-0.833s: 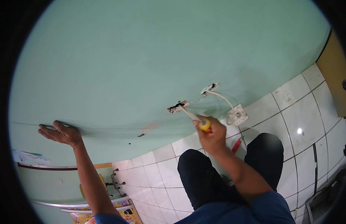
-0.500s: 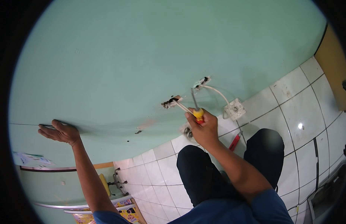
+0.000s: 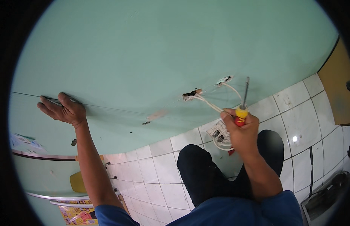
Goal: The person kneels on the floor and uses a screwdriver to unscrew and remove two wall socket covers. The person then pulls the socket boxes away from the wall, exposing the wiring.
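Note:
My left hand point(image 3: 65, 111) lies against the green wall point(image 3: 133, 56) with its fingers stretched out and apart, beside a thin dark line point(image 3: 24, 94) that runs along the wall and passes it. My right hand point(image 3: 243, 132) is closed round a screwdriver point(image 3: 241, 113) with a yellow and red handle, its metal shaft pointing up. White cables point(image 3: 209, 103) come out of a rough hole point(image 3: 191, 95) in the wall and reach my right hand; whether the fingers hold them cannot be told. Below that hand hangs a white socket point(image 3: 216, 132), partly covered by it.
A second broken hole point(image 3: 224, 80) with a white cable point(image 3: 233, 89) is farther right. White floor tiles point(image 3: 167, 167) meet the wall's base. My bent knees point(image 3: 197, 169) are beneath. A brown panel point(image 3: 337, 83) stands at the right, and a dark container point(image 3: 327, 196) sits lower right.
My right hand has moved right with the screwdriver, and the socket below it shows more. The whole view has shifted. My left hand remains on the wall. The red tool on the floor is now mostly hidden.

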The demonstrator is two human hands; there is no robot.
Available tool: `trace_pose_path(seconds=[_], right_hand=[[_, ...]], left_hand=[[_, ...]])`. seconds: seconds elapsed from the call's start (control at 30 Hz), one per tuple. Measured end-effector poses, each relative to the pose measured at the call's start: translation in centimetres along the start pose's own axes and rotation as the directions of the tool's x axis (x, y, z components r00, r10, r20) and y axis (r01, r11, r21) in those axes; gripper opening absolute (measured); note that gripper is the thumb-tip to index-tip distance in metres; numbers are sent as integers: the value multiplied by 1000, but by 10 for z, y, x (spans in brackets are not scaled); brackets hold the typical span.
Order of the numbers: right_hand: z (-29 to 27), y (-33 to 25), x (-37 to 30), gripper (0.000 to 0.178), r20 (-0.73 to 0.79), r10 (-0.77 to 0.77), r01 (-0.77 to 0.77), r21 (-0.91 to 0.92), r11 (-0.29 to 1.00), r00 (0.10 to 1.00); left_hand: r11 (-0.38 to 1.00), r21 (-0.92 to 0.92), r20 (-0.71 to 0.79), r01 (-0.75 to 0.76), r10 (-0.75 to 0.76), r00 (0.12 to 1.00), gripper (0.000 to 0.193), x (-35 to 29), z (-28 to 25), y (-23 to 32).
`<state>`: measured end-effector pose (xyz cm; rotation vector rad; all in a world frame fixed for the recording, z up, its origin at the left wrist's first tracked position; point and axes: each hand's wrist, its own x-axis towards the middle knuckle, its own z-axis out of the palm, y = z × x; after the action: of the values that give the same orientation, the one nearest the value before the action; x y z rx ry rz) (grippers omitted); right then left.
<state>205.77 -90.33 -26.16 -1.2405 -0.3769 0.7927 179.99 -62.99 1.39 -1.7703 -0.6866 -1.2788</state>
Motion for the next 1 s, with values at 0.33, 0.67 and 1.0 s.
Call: trace_pose_path(seconds=[0.33, 0.67, 1.0], right_hand=[[-14, 60, 19, 22, -118, -92, 57, -273, 960, 989], [47, 25, 31, 43, 258, -600, 573, -703, 421, 757], [48, 54, 51, 50, 419, -598, 627, -756, 187, 684]], left_hand=[[998, 8, -38, -67, 68, 997, 75, -2, 3, -8], [996, 41, -51, -82, 84, 995, 80, -5, 4, -12], [996, 38, -56, -84, 86, 995, 77, -4, 3, -9]])
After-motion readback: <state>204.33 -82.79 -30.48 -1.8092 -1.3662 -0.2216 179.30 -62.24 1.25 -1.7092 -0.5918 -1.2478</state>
